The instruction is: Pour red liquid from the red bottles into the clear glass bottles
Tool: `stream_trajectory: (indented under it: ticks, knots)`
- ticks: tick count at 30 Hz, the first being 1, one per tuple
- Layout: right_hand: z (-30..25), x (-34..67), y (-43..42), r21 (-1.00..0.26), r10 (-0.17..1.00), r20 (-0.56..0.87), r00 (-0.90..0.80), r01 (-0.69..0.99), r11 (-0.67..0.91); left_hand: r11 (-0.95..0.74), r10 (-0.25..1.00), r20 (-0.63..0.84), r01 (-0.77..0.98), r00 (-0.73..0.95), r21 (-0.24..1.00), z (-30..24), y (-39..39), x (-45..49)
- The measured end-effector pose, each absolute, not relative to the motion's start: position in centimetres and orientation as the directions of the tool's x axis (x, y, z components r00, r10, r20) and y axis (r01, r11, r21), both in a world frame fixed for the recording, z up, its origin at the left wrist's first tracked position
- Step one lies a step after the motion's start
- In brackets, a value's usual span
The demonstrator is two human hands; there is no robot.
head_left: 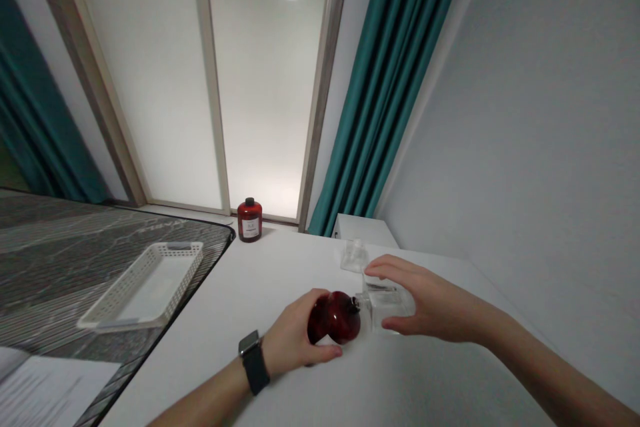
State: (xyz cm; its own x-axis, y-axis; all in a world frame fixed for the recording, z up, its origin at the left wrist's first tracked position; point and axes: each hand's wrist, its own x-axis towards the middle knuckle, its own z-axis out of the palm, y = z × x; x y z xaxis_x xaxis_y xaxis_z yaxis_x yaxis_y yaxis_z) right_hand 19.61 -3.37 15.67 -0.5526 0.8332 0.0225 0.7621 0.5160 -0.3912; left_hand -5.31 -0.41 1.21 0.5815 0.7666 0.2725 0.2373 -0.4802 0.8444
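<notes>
My left hand (295, 333), with a black-strapped watch (254, 361) on its wrist, grips a round dark red bottle (335, 317) lying on its side. That bottle's dark neck points right and meets, or nearly meets, the top of a clear square glass bottle (387, 303), which my right hand (430, 300) holds from the far side. Just beyond them, a small clear cap (354, 255) rests on the white table (425, 380). A red bottle with a black cap (249, 220) stands upright at the table's far edge, out of reach of both hands.
To the left, a white mesh tray (173, 267) sits on a grey marbled surface (60, 260), with white paper (50, 393) at the lower left. A white box (363, 230) stands beyond the table. A wall rises on the right, with teal curtains (395, 80) at the back.
</notes>
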Motion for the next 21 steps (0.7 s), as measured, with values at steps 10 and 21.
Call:
stream_trajectory:
  ticks: [10,21]
  knots:
    - [16.31,19.45,-3.44,-0.368,0.82,0.0,-0.572,0.762,0.532,-0.475,0.763,0.271,0.225,0.587,0.851,0.99,-0.42,-5.36]
    - [16.56,19.51,-3.31,-0.365,0.806,-0.01,-0.591,0.753,0.547,-0.465,0.767,0.258,0.231,0.587,0.855,1.03,-0.48,-5.36]
